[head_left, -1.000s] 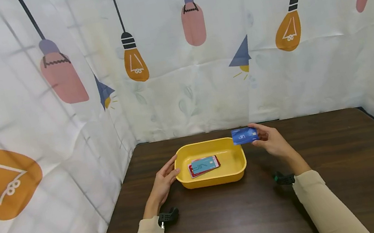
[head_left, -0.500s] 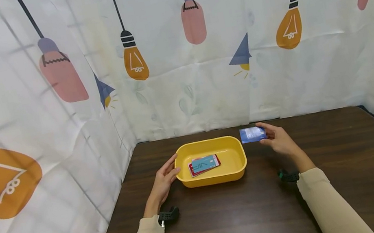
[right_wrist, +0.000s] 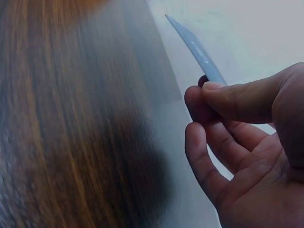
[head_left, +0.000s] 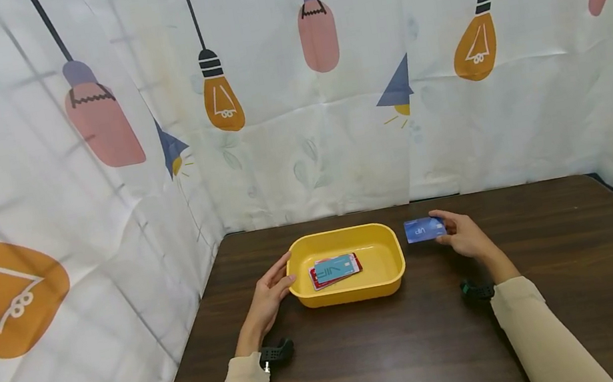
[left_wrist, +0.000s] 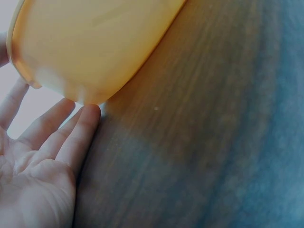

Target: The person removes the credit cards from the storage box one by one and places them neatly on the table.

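Observation:
A yellow plastic tray [head_left: 375,257] sits on the dark wooden table. My left hand [head_left: 264,303] touches its left end; in the left wrist view the hand's fingers [left_wrist: 78,137] are extended, tips against the tray's wall [left_wrist: 90,71]. Inside lie a teal card [head_left: 333,269] and, partly hidden beneath it, red-edged card material [head_left: 355,270]. Right of the tray and apart from it, my right hand [head_left: 466,237] pinches a blue card [head_left: 422,229] marked VIP, reading upside down. The right wrist view shows this card almost edge-on between thumb and fingers.
The brown table [head_left: 365,357] runs back to a white curtain [head_left: 278,168] printed with lamps and bulbs. More curtain [head_left: 80,256] hangs along the left side. Black bands with devices [head_left: 276,354] are worn on both wrists.
The right hand has carried the blue card rightward, away from the tray's right rim, and slightly toward me. My left hand and the cards in the tray stay put.

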Action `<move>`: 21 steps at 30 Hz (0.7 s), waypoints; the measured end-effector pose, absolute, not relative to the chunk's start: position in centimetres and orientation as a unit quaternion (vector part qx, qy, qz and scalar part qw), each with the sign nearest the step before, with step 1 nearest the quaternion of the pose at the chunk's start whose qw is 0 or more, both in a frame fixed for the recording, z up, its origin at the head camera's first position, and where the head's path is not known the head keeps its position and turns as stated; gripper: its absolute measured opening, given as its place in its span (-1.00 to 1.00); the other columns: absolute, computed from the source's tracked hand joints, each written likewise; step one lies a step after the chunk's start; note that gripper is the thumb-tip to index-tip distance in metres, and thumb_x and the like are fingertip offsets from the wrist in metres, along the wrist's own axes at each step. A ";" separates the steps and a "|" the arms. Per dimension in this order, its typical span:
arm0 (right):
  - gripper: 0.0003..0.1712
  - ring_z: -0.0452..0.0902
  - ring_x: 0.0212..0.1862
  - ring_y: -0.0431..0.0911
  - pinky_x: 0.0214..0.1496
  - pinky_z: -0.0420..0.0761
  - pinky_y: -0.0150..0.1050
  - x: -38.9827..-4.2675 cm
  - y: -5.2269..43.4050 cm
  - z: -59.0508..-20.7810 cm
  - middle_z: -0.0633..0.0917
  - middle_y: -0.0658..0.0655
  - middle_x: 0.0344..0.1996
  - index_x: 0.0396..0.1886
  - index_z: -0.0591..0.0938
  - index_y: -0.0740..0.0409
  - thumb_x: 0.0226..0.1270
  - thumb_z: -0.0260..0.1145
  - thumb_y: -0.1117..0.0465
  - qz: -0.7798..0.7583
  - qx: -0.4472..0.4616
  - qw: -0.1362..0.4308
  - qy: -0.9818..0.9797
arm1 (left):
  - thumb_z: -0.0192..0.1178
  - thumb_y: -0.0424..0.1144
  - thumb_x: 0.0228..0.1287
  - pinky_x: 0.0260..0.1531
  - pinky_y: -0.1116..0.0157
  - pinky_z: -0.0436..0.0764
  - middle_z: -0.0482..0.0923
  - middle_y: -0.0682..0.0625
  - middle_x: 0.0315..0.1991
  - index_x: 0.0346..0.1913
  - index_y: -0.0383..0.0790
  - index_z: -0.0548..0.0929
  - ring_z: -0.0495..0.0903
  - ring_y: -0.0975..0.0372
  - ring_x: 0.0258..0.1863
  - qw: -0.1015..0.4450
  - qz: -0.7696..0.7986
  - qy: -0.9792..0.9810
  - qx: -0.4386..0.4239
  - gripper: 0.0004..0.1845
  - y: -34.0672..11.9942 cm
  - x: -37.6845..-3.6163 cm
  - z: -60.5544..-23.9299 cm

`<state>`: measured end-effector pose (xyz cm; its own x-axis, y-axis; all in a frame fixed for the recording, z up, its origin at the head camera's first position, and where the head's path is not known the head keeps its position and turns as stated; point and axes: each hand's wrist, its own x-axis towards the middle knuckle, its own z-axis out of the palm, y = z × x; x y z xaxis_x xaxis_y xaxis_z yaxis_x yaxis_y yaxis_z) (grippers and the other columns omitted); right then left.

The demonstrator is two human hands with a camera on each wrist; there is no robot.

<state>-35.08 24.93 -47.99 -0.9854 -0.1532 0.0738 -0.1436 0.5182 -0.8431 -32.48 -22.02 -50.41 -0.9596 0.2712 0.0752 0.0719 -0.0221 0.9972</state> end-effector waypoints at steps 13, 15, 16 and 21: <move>-0.28 0.58 0.15 0.19 -0.03 0.54 -0.22 -35.1 25.9 -48.9 0.57 0.57 0.22 0.54 0.27 0.34 0.43 0.24 0.45 -0.445 -0.073 0.046 0.891 | 0.14 -0.27 0.53 0.30 0.24 0.57 0.21 -0.11 0.60 0.57 -0.04 0.31 0.25 -0.03 0.56 0.071 0.700 0.700 0.123 -0.39 -22.1 -32.4 -50.5; -0.28 0.57 0.11 0.16 -0.07 0.52 -0.24 -35.0 26.0 -48.9 0.58 0.56 0.21 0.54 0.27 0.34 0.43 0.23 0.45 -0.447 -0.070 0.052 0.890 | 0.15 -0.26 0.53 0.30 0.24 0.57 0.21 -0.11 0.60 0.57 -0.03 0.31 0.26 -0.03 0.55 0.071 0.699 0.700 0.123 -0.39 -22.1 -32.4 -50.5; -0.28 0.57 0.08 0.15 -0.10 0.51 -0.25 -35.0 26.0 -48.9 0.57 0.57 0.20 0.54 0.27 0.36 0.43 0.23 0.45 -0.446 -0.071 0.054 0.891 | 0.15 -0.25 0.53 0.29 0.24 0.57 0.21 -0.11 0.59 0.57 -0.03 0.31 0.26 -0.03 0.55 0.071 0.699 0.701 0.123 -0.39 -22.1 -32.4 -50.5; -0.29 0.56 0.01 0.10 -0.14 0.50 -0.25 -35.0 26.0 -48.8 0.59 0.55 0.15 0.53 0.27 0.38 0.43 0.24 0.45 -0.445 -0.067 0.061 0.891 | 0.14 -0.27 0.53 0.30 0.23 0.57 0.23 -0.13 0.59 0.57 -0.04 0.32 0.28 -0.04 0.54 0.069 0.699 0.700 0.124 -0.40 -22.1 -32.5 -50.5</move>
